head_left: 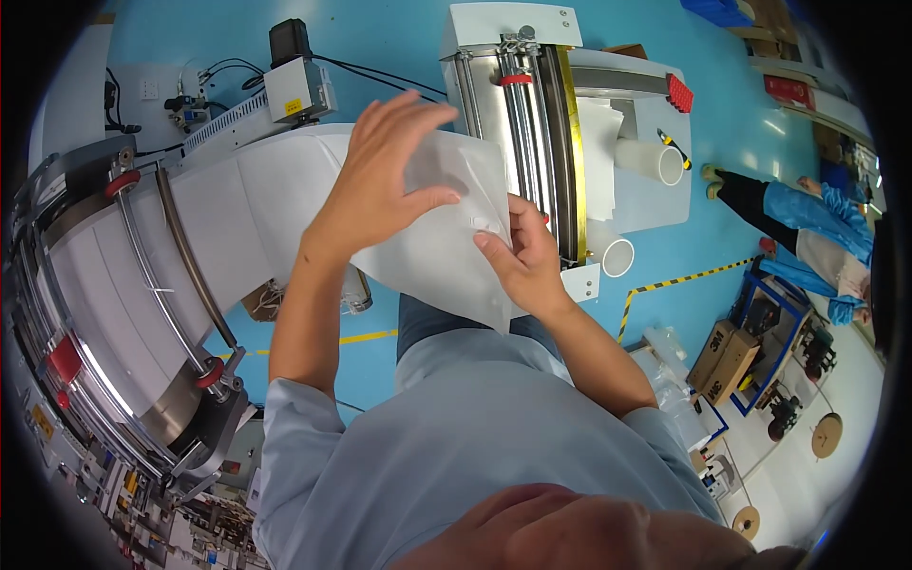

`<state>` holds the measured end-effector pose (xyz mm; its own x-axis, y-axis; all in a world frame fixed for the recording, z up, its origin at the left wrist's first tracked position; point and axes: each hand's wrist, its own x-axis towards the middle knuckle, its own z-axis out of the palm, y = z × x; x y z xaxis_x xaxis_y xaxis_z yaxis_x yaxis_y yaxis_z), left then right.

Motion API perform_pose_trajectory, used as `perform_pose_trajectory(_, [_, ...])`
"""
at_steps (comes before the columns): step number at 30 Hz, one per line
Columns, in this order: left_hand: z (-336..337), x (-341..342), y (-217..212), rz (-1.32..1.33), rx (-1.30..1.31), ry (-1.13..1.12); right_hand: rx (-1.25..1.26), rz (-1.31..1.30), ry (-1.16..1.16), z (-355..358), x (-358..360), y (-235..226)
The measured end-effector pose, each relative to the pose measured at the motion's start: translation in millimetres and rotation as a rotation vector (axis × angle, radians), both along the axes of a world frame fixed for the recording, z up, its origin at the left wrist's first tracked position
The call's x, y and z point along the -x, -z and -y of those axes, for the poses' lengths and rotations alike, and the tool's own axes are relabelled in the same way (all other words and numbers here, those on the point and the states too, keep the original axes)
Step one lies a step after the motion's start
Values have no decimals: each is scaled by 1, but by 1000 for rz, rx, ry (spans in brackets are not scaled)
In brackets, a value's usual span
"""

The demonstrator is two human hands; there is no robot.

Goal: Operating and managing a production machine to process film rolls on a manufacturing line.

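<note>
A wide white, slightly see-through sheet [427, 247] spans from the roller machine on the left to the space in front of me, and its free end curls down near my waist. My left hand [375, 180] is over the sheet with fingers and thumb spread apart, nothing between them. At the sheet's right edge, my right hand [527, 261] pinches it, thumb on top and the other fingers partly hidden behind the edge. A small shiny crease or clear patch shows by that thumb; I cannot tell which.
Left stands a roller machine [142, 266] with red collars; ahead, a second metal roller unit [513, 123]. Beside it a table [655, 204] bears a white tube [651, 161] and a yellow-black utility knife [674, 149]. Another person [807, 218] stands at right, near a blue-framed cart [760, 332].
</note>
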<state>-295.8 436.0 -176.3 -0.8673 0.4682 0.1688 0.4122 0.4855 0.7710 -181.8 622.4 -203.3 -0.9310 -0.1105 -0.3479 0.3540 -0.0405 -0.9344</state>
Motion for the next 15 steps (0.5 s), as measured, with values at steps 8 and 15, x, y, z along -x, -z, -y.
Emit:
perform_pose_trajectory(8, [-2,20,-16,153,-17,220,-362,-280,-94,-9,3,-28])
perform_pose_trajectory(15, [-4,25,-31,140,-37,247,-395,-403,-68,-12,7,-37])
